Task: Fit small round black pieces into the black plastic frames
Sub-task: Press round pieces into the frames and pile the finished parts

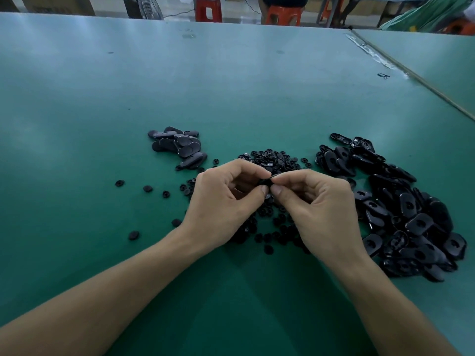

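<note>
Left hand: your left hand point(226, 199) is curled, thumb and forefinger pinching the left end of a black part point(267, 179).
Right hand: your right hand point(316, 201) pinches the same part from the right, forefinger on top and thumb beneath.
Held part: it sits right between the fingertips point(262, 188) of both hands, lifted off the green table point(231, 86) above the middle heap. Only a sliver shows, so you cannot tell whether it is a frame, a round piece or the two together.
Round pieces: the heap of round pieces point(275, 158) lies under and just beyond your hands, with stray pieces point(147, 188) scattered to the left.
Frames: the big frame pile point(411, 219) is near right, just beside your right hand. A smaller group of frames point(180, 146) lies far left, well apart from it; those are probably the finished ones.
Handling: expect light, stiff, smooth plastic. The round pieces are small and likely to slip or flick away if you squeeze off-centre. The parts look sturdy rather than fragile.
Where to hold: take a frame by its long edges so the hole stays clear. Take a round piece by its rim.
Step in hand: judging by the two-handed pinch, you are pressing a piece into its frame.
</note>
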Tool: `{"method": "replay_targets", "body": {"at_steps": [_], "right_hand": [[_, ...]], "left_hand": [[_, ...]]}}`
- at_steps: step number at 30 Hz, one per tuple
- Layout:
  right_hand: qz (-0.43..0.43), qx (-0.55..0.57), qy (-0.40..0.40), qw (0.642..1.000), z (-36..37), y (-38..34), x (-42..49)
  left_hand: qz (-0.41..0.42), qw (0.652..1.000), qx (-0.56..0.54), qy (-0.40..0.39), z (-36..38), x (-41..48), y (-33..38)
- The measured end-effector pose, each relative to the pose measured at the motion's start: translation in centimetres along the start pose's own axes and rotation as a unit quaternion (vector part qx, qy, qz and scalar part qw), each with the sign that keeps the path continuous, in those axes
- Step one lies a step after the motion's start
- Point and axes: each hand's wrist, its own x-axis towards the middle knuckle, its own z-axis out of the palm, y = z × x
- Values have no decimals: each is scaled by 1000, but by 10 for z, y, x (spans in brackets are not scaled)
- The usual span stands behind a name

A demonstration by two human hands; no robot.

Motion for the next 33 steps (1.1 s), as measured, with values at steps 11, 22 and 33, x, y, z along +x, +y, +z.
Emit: {"method": "replay_targets", "body": {"at_steps": [11, 22, 33], "right_hand": [[-16, -54, 21, 998, 4, -2, -3], [-34, -56, -5, 998, 1, -2, -1], [-29, -12, -34, 999, -6, 0, 3]], "left_hand": [[14, 1000, 23, -11, 1, 0, -1], [36, 996, 82, 11, 1, 0, -5], [18, 1000, 12, -7, -1, 1, -3]]}}
